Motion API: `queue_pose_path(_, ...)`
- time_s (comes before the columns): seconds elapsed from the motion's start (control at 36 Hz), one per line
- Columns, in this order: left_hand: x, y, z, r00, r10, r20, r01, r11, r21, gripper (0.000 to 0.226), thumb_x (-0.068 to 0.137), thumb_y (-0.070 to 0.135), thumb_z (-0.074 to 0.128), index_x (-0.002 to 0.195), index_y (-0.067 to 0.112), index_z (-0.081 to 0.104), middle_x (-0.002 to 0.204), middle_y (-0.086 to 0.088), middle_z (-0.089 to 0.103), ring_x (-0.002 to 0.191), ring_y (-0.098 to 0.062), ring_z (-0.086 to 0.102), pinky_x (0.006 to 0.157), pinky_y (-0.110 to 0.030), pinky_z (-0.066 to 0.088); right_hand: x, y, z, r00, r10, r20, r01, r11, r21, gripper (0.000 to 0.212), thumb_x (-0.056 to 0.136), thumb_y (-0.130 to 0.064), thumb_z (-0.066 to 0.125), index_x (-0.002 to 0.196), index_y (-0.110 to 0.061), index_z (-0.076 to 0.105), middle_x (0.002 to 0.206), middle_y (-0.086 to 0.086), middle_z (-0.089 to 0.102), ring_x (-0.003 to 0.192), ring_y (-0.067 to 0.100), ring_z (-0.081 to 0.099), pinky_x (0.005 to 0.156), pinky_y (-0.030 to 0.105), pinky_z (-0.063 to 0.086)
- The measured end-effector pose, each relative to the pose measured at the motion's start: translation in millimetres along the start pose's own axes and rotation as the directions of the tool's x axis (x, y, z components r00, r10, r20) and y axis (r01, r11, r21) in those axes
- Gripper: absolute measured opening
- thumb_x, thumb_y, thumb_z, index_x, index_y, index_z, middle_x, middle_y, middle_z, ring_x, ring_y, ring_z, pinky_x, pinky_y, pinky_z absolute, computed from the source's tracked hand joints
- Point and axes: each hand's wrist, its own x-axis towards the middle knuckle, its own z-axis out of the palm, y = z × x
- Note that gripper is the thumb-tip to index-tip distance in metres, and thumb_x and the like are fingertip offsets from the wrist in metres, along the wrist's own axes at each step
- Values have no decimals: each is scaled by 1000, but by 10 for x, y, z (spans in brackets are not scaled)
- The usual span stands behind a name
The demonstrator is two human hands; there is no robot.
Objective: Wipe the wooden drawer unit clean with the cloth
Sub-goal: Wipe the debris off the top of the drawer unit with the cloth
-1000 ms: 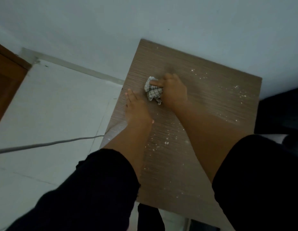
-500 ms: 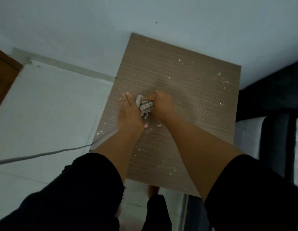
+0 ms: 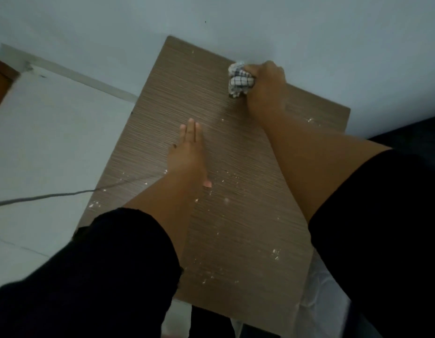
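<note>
The wooden drawer unit occupies the centre of the frame with its grained top facing the camera, and white crumbs are scattered over the lower and right portions of that top. The right hand is clenched around the bunched checked cloth and presses it against the top near the upper edge of the unit, just beside the pale wall. The left hand rests flat on the top at centre frame, fingers extended and grasping nothing, well apart from the cloth; a grey cable lies on the floor at left.
</note>
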Motion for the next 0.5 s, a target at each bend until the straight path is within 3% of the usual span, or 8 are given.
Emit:
queue_pose_path(0.11,23,33,-14,999,-11,35,12,999,-30,138,66,32,84,148,5,-23,157,-8,-29,148,-24,-18,122,-43,16,142,24,8,997,74,-12,-73,997,33,27,98,-18,43,118,-5,55,121,12,52,109,24,53,93,30,45)
queue_pose_path(0.25,59,84,-24,999,-33,39,34,999,-18,138,67,29,84,147,4,-25,156,-10,-30,148,-27,-18,122,-42,15,227,-18,89,986,168,-4,-166,978,126,26,97,-22,46,116,-6,52,124,11,49,109,24,55,91,30,43)
queue_pose_path(0.5,42,53,-15,999,-24,23,25,997,-66,136,68,26,84,148,5,-23,156,-8,-30,147,-26,-19,122,-44,10,5,1,127,992,35,123,-42,997,61,33,89,-8,51,121,-1,49,127,16,48,114,27,50,92,30,42)
